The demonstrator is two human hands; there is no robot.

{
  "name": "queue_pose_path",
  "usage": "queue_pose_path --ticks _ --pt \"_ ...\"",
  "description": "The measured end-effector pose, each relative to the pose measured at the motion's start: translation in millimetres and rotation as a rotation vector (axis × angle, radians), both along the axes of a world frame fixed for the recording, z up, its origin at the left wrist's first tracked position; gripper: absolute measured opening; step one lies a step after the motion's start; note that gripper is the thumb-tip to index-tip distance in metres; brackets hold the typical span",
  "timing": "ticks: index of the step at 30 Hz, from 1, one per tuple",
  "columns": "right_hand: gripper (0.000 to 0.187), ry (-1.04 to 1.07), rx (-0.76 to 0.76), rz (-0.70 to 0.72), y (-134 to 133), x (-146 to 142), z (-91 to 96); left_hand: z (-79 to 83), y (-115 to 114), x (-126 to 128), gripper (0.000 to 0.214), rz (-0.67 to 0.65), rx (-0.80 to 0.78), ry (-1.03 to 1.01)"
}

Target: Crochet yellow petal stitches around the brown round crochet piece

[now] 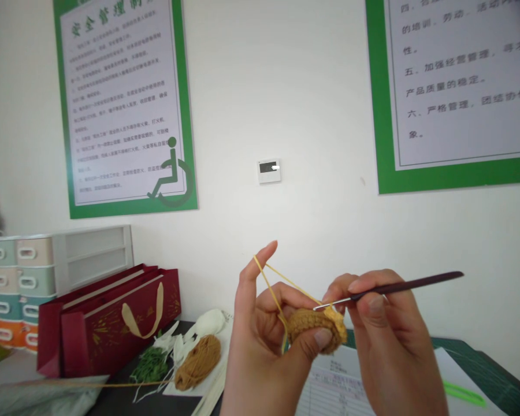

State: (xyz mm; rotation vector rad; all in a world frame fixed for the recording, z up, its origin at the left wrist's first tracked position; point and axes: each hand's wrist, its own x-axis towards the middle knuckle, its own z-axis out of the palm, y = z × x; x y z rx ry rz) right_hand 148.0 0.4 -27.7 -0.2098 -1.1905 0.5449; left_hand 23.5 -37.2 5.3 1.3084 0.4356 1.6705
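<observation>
Left hand [260,332] is up mid-frame, index finger pointing straight up with a strand of mustard yarn [281,283] looped over the tip, while the thumb and curled fingers pinch a small round mustard crochet piece [316,329] at bottom center. Right hand [385,341] is closed on a crochet hook [398,287], held between thumb and index kind of like a pencil, with the dark handle sticking out toward the right and the thin silver shaft reaching left, its tip right at the top edge of the piece. Lower left of the frame there's a dark tabletop [125,398] with a ball of the same mustard yarn [198,361] sitting on a white sheet [170,390], just beside some green leafy sprigs [151,365] and white scraps [208,322]. Behind those stands a red gift bag [108,320] with a cream ribbon handle, and a stack of plastic drawers [21,283] sits at the far left edge. Under the hands, bottom center, is a printed form [333,387] — a bright green plastic strip [463,394] lies lower right. Up top, two green-bordered posters [121,104] with Chinese text hang on the wall, a small white wall panel [268,171] between them.
</observation>
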Motion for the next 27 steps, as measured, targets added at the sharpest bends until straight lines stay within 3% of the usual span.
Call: queue_pose_path --ticks 4,27 --pt "0.011 -0.007 0.035 -0.012 -0.2 1.3 0.9 0.8 -0.9 -0.5 0.099 0.040 -0.003 0.024" --pt "0.011 -0.045 0.089 0.002 -4.7 9.2 1.1 0.7 1.6 -5.3 0.099 -0.050 -0.025 0.015"
